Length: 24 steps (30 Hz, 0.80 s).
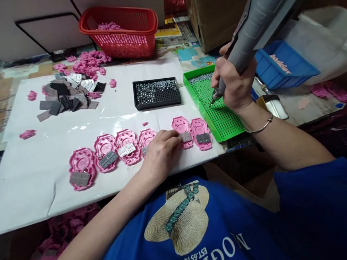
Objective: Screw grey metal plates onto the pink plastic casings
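My right hand (237,81) is wrapped round a grey electric screwdriver (252,27). The tool slants down, its bit over the green perforated tray (230,131), which has small screws heaped at its far end. Down on the white board, my left hand (163,153) has its fingertips at the edge of a pink plastic shell (180,123) with a grey plate (187,137) on it. To the right lies another pink shell (199,126) bearing a dark plate (203,138). Several more shells with plates form a row leftward; my left hand partly hides one pink shell (147,137).
A black screw tray (158,104) sits mid-board. Loose plates (65,96) and small pink parts (88,64) are piled at the back left. Behind stand a red basket (121,42) and a cardboard box (213,18). A blue bin (285,67) is at right.
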Available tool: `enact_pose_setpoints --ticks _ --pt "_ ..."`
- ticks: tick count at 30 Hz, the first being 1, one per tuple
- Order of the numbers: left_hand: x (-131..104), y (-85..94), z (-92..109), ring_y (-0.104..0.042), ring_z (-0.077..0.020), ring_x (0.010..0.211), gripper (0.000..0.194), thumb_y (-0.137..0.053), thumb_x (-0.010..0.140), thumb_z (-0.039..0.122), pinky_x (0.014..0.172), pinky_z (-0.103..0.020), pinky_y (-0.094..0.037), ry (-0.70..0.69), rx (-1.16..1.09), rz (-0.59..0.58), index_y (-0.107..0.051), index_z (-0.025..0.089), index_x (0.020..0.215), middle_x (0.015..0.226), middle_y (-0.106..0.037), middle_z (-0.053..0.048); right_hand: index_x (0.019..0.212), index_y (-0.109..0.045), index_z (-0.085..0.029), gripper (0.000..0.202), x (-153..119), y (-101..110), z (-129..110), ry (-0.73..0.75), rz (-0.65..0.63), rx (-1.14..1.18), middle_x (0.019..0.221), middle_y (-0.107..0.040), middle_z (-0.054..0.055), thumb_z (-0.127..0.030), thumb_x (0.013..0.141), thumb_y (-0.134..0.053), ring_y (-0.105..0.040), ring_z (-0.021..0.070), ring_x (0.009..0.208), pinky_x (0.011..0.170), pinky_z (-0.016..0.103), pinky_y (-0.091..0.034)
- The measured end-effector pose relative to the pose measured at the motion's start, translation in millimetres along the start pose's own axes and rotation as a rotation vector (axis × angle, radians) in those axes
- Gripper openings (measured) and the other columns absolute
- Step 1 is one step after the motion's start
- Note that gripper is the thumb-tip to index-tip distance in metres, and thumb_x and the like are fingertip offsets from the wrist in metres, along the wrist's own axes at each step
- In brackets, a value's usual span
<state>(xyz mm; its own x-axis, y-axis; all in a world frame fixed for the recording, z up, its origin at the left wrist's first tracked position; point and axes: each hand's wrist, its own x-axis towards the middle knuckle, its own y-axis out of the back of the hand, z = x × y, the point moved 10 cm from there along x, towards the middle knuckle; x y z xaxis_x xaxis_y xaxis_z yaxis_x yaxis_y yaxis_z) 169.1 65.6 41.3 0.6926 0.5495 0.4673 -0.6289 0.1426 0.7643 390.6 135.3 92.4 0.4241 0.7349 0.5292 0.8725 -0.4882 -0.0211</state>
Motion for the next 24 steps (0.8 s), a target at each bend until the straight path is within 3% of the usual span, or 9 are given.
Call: enact_pose_setpoints --ticks 11,16,20,24 --pt "2.1 0.6 1.1 -0.065 -0.0164 0.082 0.017 -0.052 0.093 0.015 0.074 -0.029 -0.056 0.013 0.002 -0.004 -0.067 0.017 0.086 0.096 -0.071 -0.007 0.092 -0.054 -0.032 0.039 -0.5 -0.3 -12.4 0.080 0.033 0.039 0.051 -0.046 -0.011 -0.055 0.068 -0.075 -0.039 0.0102 0.039 0.040 0.029 -0.033" --pt "-1.5 -2.7 -4.1 -0.064 -0.0199 0.087 0.023 -0.052 0.091 0.016 0.077 -0.034 -0.055 0.091 -0.002 -0.034 -0.059 0.014 0.113 0.097 -0.070 -0.010 0.088 -0.063 -0.028 0.021 -6.4 -4.9 -58.0 0.180 0.057 0.196 0.062 -0.049 -0.007 -0.032 0.072 -0.075 -0.046 0.0092 0.043 0.039 0.027 -0.036" --pt "-5.8 -5.9 -10.5 -0.064 -0.0218 0.095 0.059 -0.054 0.090 0.018 0.084 -0.037 -0.053 0.175 -0.051 -0.051 -0.033 0.009 0.144 0.103 -0.068 -0.013 0.093 -0.066 -0.028 0.015 -30.7 -29.1 -82.2 0.065 0.008 0.182 0.069 -0.050 -0.003 -0.032 0.078 -0.071 -0.049 0.0103 0.053 0.048 0.025 -0.045" --pt "-6.4 -7.4 -14.5 -0.064 -0.0205 0.094 0.073 -0.055 0.088 0.016 0.085 -0.035 -0.052 0.242 -0.103 -0.069 -0.020 0.015 0.151 0.102 -0.068 -0.009 0.093 -0.070 -0.031 0.018 -63.0 -65.7 -91.5 0.101 -0.144 0.395 0.070 -0.054 -0.005 -0.031 0.075 -0.073 -0.040 0.0079 0.045 0.040 0.023 -0.038"
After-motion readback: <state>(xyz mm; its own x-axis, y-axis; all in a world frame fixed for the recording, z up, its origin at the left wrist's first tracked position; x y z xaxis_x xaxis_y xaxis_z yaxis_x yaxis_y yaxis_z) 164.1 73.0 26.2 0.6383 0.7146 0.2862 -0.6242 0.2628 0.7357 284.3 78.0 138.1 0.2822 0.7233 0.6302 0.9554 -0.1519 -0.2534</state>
